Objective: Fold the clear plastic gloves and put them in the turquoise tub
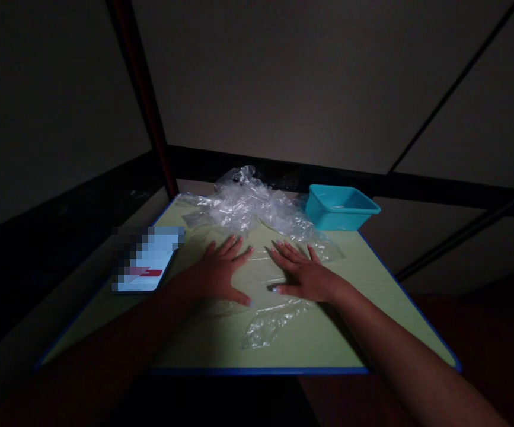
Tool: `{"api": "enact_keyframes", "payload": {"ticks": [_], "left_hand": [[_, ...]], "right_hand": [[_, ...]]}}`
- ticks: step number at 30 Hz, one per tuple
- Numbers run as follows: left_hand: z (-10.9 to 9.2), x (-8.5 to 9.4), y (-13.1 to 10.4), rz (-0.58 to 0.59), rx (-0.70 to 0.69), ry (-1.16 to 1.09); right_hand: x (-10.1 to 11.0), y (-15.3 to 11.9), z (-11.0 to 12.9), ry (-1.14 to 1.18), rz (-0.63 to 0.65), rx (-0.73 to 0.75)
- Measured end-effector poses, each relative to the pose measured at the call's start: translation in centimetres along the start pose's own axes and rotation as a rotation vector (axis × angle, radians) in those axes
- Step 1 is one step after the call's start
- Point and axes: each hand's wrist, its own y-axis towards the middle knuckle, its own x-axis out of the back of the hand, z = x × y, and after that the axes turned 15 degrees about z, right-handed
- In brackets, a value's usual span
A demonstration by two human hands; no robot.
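A clear plastic sheet or bag (pixel 268 279) lies spread on the pale green table, with a crinkled flap at its near end. My left hand (pixel 221 270) rests on its left side, palm down, fingers spread. Opposite it, my right hand (pixel 307 276) is also palm down on the plastic, its fingers apart. A gap separates the two hands, and neither grips anything. Just beyond the fingertips sits a crumpled heap of clear plastic (pixel 248 201); where the flat piece ends and the heap begins cannot be made out.
A turquoise plastic basket (pixel 343 220) stands at the table's back right corner. On the left lies a phone or tablet (pixel 150 261) with a lit screen, partly pixelated. The table (pixel 345 350) has a blue edge. Walls rise behind it and to the left.
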Motion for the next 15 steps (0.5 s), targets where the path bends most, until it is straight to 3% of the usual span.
{"api": "enact_keyframes", "payload": {"ticks": [3, 7, 11, 15], "left_hand": [[0.5, 0.0, 0.0, 0.070, -0.051, 0.016], [1.2, 0.1, 0.3, 0.046, -0.025, 0.041], [2.0, 0.2, 0.5, -0.050, 0.041, 0.069], [2.1, 0.4, 0.8, -0.233, 0.009, 0.061]], "right_hand": [[0.2, -0.1, -0.3, -0.013, 0.048, -0.024], [0.4, -0.4, 0.0, -0.013, 0.095, -0.009], [0.1, -0.5, 0.3, -0.010, 0.094, -0.010], [0.0, -0.6, 0.2, 0.024, 0.024, 0.018]]}}
